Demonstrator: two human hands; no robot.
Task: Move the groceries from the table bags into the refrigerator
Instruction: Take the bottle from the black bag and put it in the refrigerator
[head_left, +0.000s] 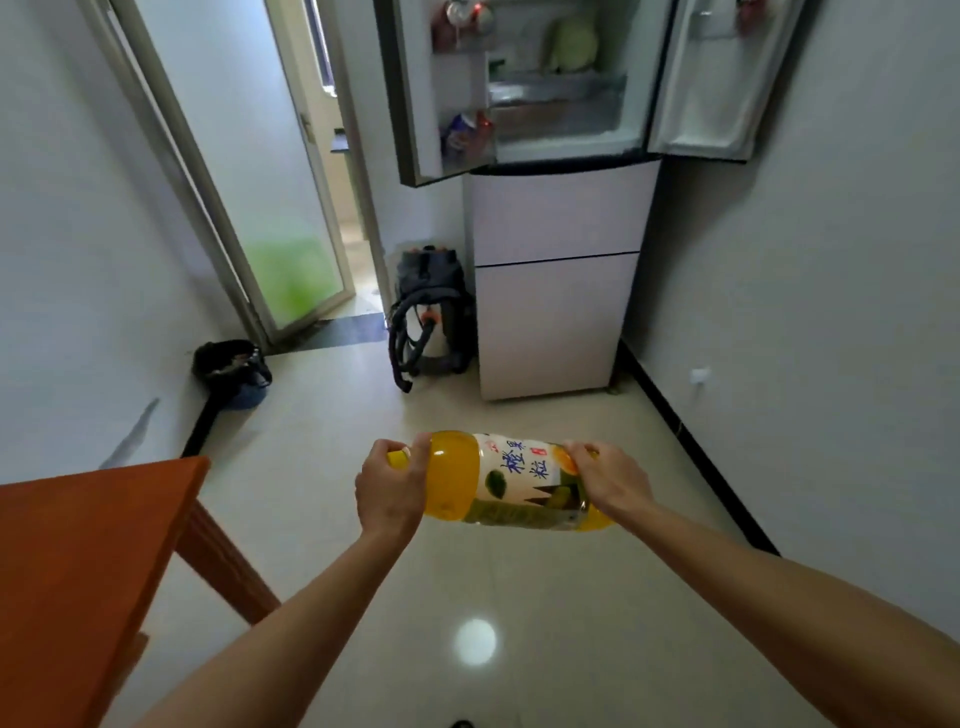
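Head view: both hands carry a large orange juice bottle (506, 480) sideways, left hand (389, 491) gripping the cap end, right hand (610, 480) the base, likely sharing its weight, well short of the open refrigerator (561, 218).

The only writing that can be read is on the white label (524, 470) of the bottle (452, 480) of orange drink, which lies sideways. Large blue Chinese characters stand there: 橙 and 粒 side by side in the middle of the label, and 果 nearer its upper edge. A small red square mark sits just beside 果; what it says is too small to tell. The printing on the cans (467, 136) in the refrigerator door is too blurred to read.
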